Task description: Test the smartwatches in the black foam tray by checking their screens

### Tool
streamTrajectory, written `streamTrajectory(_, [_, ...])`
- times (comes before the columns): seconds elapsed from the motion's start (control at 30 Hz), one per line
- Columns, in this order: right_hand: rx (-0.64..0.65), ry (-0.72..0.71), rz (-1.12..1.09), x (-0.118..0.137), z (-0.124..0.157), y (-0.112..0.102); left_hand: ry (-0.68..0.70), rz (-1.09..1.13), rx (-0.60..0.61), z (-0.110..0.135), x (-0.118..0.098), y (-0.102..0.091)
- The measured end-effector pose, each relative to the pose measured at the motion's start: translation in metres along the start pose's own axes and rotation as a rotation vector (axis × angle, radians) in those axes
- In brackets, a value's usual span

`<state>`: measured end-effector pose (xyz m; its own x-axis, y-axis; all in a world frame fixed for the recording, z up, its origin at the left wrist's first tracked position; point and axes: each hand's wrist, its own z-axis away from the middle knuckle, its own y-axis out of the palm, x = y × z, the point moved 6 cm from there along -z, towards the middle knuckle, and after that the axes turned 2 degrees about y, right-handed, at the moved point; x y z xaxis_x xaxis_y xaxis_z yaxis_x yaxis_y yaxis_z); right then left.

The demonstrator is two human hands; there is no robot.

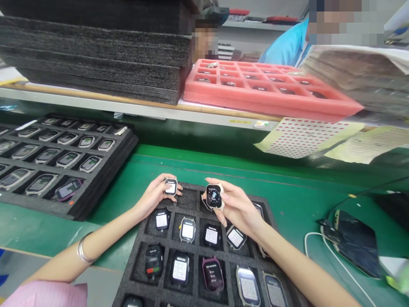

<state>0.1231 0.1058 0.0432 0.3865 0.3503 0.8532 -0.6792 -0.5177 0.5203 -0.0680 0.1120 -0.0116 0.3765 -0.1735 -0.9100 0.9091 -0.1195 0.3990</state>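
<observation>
My left hand [161, 190] is closed around a light-framed smartwatch [171, 186] whose screen is lit white, above the far left corner of a black foam tray [188, 199]. Between the fingers and thumb of my right hand [236, 202] is another smartwatch [214, 196], with a dark, lit watch face turned up. It hangs over the tray's far row, beside a bare compartment. Strapless watches fill the nearer compartments, among them a purple watch [213, 275] and a black watch [154, 261] with red and green on its screen. My right forearm hides part of the tray's right side.
Another black foam tray of watches [105, 170] lies to the left. On the shelf stand stacked black foam trays [105, 55] and a pink foam tray [271, 100]. A black device [358, 243] with a white cable sits right. A person in blue [284, 44] is behind the shelf.
</observation>
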Motion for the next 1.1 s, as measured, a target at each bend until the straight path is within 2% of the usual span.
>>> streamTrajectory(0.53, [0.062, 0.07, -0.002, -0.0073, 0.0034, 0.0008, -0.02, 0.014, 0.002, -0.0005, 0.0068, 0.0013])
streamTrajectory(1.1, [-0.004, 0.063, 0.018, -0.0078, 0.0036, -0.0027, -0.031, 0.046, -0.01, 0.0004, 0.01, 0.0024])
